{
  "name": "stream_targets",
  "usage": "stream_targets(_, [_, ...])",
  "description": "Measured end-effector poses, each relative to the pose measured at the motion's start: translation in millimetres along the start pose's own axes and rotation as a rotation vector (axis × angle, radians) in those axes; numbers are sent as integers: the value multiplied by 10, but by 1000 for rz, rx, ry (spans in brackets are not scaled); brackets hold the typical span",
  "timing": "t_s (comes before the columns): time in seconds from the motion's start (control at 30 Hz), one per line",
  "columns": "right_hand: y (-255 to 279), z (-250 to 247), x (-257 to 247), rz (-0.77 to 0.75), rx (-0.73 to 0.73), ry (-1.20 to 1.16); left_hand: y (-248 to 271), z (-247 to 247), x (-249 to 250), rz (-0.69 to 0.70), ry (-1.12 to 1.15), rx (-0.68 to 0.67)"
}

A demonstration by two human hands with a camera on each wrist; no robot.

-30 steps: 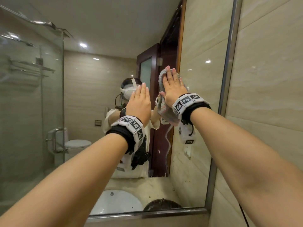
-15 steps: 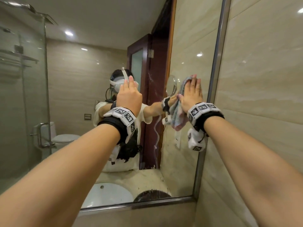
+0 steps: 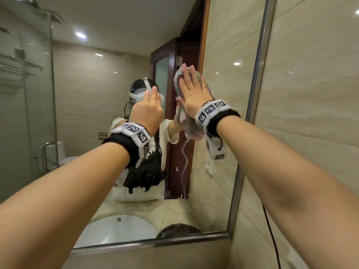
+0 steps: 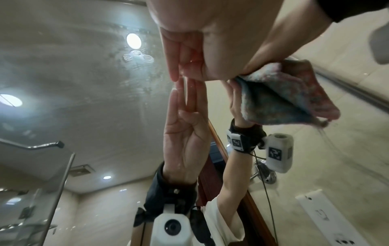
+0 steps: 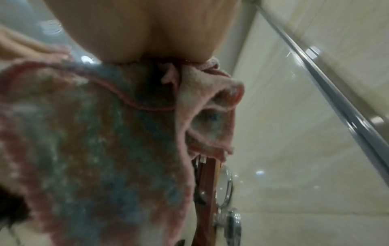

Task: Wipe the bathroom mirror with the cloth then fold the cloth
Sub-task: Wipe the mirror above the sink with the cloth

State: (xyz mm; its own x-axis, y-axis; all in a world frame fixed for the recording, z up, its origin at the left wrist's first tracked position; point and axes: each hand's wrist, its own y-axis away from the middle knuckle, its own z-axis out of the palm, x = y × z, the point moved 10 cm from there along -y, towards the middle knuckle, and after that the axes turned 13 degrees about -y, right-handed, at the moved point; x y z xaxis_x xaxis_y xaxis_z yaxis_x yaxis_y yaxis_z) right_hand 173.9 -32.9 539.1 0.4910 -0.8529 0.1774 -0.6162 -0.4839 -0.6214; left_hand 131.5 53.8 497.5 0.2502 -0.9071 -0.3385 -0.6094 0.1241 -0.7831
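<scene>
A: Beige tiled wall on the right, with one metal-framed mirror fixed to it. How many items in play?

B: One mirror, one cloth, two hands. Reflected in the glass: one white basin, one toilet, one dark wooden door, a glass shower screen, and two ceiling lights in the head view.

A: Cloth location?

B: Flat against the mirror glass, right of centre, trapped under the right hand. Its upper edge shows above the fingertips; a loose corner hangs below the wrist.

A: Appearance?

B: Fluffy, terry-like. Mottled grey-blue and pink, with a pink stitched hem. In the right wrist view it is bunched in folds and blurred. The left wrist view shows it doubled by its reflection.

A: Right grip?

B: Fingers straight and slightly spread, palm pressing the cloth onto the glass. No pinch visible.

A: Left grip?

B: Left hand is bare and raised, just left of the cloth. Fingers are straight and held together. In the left wrist view the fingertips meet their own reflection, so they touch the glass.

A: Glass condition?

B: Water streaks run down below the cloth, with droplets near the lower edge.
</scene>
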Motion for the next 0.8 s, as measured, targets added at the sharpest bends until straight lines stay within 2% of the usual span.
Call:
stream_targets(0.07, [142,199,-17,-23,-31,50,14,-6,-17,11,-11,15])
stream_targets(0.27, [628,794,-44,-28,-150,130,46,41,-1,-9,-40,-72])
stream_targets(0.43, [679,786,78,-69,-187,169,78,0,5,-12,-55,-139])
stream_targets(0.6, [690,443,917,324,-94,-10,93,48,-1,13,-70,-174])
stream_targets(0.8, [752,526,917,386,-23,-70,86,83,22,28,-64,-158])
